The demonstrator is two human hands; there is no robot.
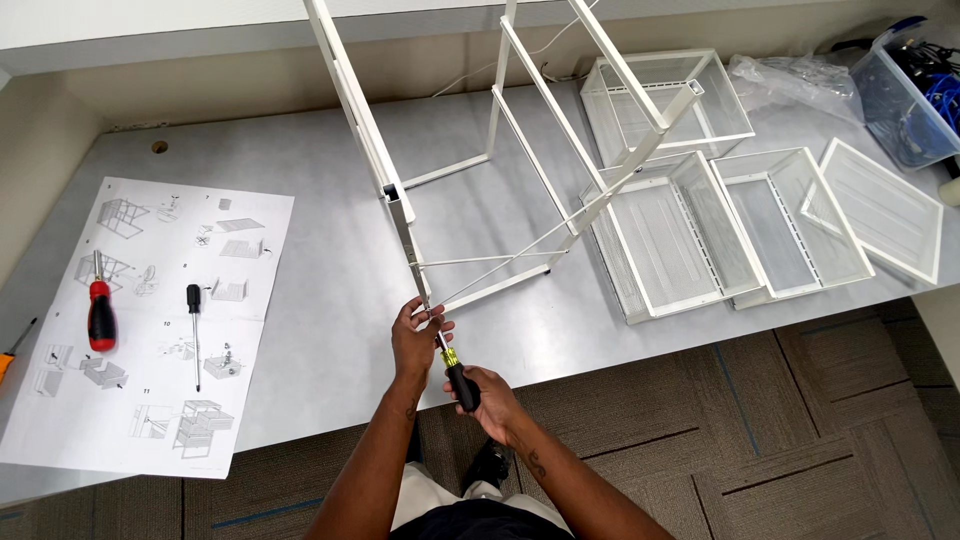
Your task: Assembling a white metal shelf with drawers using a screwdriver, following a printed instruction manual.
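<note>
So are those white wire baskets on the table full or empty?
Empty: the table shows through the mesh bottoms of the white wire baskets.

White painted metal frame (520, 130), matt grey table (330, 230), glossy plastic screwdriver handle (459, 376)

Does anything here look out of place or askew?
Mostly tidy. The white frame leans tilted over the table edge, held by the left hand while the right hand works a screwdriver. An orange-handled tool overhangs the table's left edge.

Grey table (330, 250): instruction sheet (150, 320), screwdrivers (100, 315), seemingly mesh baskets (660, 240).
</note>
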